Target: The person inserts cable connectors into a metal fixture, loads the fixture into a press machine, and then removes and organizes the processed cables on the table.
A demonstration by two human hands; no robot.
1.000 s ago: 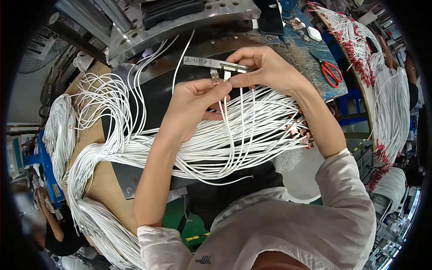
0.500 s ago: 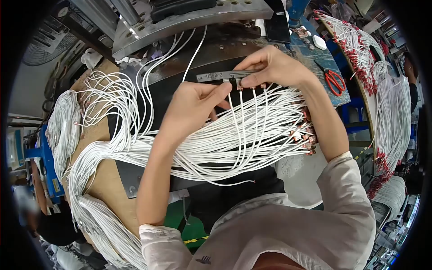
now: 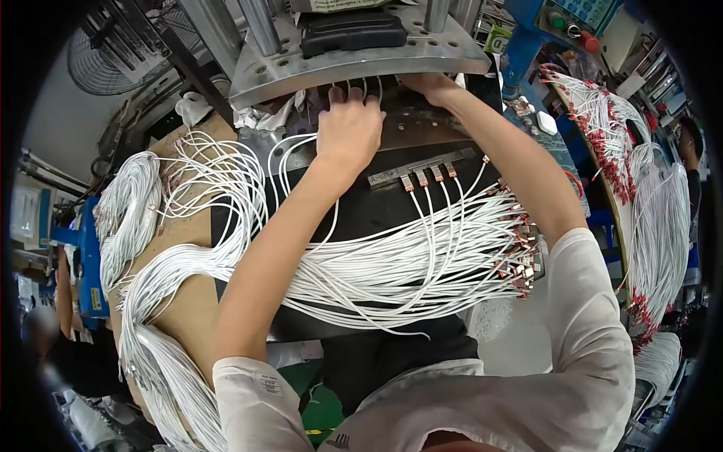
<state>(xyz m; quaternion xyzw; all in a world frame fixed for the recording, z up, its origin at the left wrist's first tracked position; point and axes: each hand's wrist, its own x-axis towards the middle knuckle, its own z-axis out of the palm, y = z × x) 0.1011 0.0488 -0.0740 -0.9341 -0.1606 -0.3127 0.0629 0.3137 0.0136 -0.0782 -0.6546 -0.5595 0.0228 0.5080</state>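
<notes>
My left hand (image 3: 349, 126) reaches to the front edge of the press, its fingers bent around several white cables (image 3: 365, 87) that run up under the steel plate. My right hand (image 3: 428, 86) is under the plate's right part; its fingertips are hidden, so I cannot see what it touches. On the black mat lies a marked metal bar (image 3: 385, 178), apart from both hands. Small copper-coloured connectors (image 3: 422, 178) sit along its edge, with white cables trailing toward me. Nearer my body spreads a thick bundle of white cables (image 3: 376, 260), its copper-coloured ends at the right.
The press plate (image 3: 358, 60) overhangs the work area, carried on steel columns (image 3: 260, 26). More white cables (image 3: 128, 203) lie coiled at the left. Red-tipped cables (image 3: 602, 120) cover a bench at the right. A white case (image 3: 547, 123) rests on the blue surface.
Both hands have let go of the metal bar, which now lies on the mat with connectors in it. They have moved forward to the press, and the view has shifted.
</notes>
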